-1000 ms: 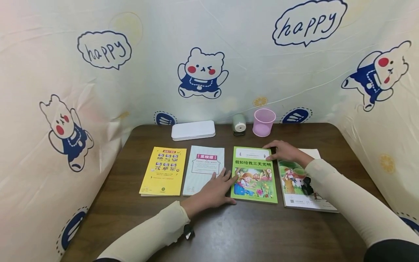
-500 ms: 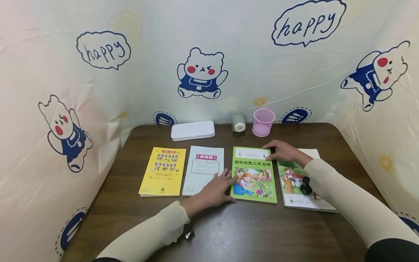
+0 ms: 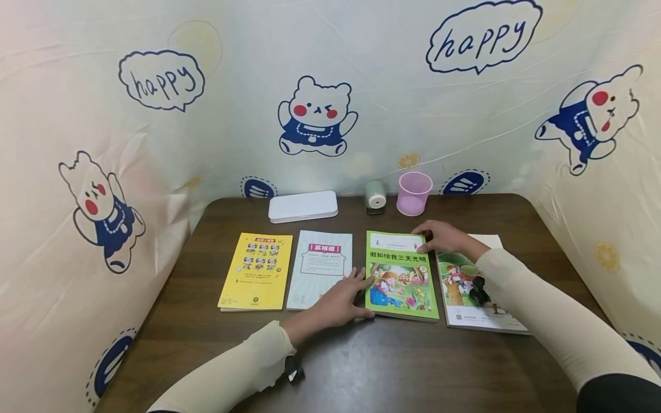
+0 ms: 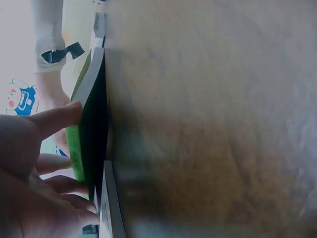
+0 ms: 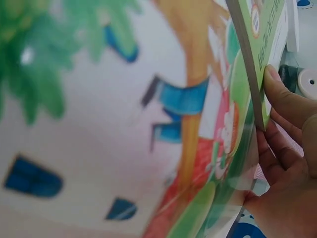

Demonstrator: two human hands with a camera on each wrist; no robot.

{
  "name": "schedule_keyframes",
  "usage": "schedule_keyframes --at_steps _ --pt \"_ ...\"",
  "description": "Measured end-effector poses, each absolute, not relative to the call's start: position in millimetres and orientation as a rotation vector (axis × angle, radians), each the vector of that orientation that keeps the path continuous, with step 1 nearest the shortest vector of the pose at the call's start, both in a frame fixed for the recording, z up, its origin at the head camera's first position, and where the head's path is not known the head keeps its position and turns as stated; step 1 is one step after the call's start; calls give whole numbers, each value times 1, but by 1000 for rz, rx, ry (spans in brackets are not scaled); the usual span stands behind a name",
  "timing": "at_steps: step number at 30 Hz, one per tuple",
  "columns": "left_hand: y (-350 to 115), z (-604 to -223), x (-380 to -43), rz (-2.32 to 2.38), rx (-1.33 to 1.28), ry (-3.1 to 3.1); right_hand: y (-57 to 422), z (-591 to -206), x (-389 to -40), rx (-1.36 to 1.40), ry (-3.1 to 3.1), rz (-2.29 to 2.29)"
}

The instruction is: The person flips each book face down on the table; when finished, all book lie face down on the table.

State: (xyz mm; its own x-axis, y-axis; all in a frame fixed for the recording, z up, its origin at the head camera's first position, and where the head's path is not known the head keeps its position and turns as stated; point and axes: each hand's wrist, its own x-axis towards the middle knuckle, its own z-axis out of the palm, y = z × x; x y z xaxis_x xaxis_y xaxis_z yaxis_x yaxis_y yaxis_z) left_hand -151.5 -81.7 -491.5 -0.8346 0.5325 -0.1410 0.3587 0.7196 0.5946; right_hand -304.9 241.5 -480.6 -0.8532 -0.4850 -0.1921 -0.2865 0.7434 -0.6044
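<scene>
On my head feed the green book (image 3: 400, 289) lies between the blue book (image 3: 320, 264) and the white book (image 3: 467, 318), above the table (image 3: 351, 367). The left hand (image 3: 335, 301) holds its near left corner, fingers spread; the right hand (image 3: 446, 236) pinches its far right corner. With both grips so near opposite corners, I'd worry about the cover bowing or the book twisting.

From the left wrist I see a dark gap beneath the book; its left side is off the table. The thumb sits close to the corner, so it could slip and drop that side onto the blue book's edge. How far the fingers reach under, I can't tell.

On the right wrist, thumb and fingers clamp the corner beside the white book; a rightward swing could drag across that cover.
</scene>
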Motion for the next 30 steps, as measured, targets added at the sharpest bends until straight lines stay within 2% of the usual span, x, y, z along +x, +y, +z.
schedule_keyframes --at_steps 17,30 --pt "-84 -471 -145 1605 557 2277 224 -479 -308 -614 2607 -790" --pt "-78 -454 -139 1814 625 2164 208 -474 -304 -690 2540 -948"
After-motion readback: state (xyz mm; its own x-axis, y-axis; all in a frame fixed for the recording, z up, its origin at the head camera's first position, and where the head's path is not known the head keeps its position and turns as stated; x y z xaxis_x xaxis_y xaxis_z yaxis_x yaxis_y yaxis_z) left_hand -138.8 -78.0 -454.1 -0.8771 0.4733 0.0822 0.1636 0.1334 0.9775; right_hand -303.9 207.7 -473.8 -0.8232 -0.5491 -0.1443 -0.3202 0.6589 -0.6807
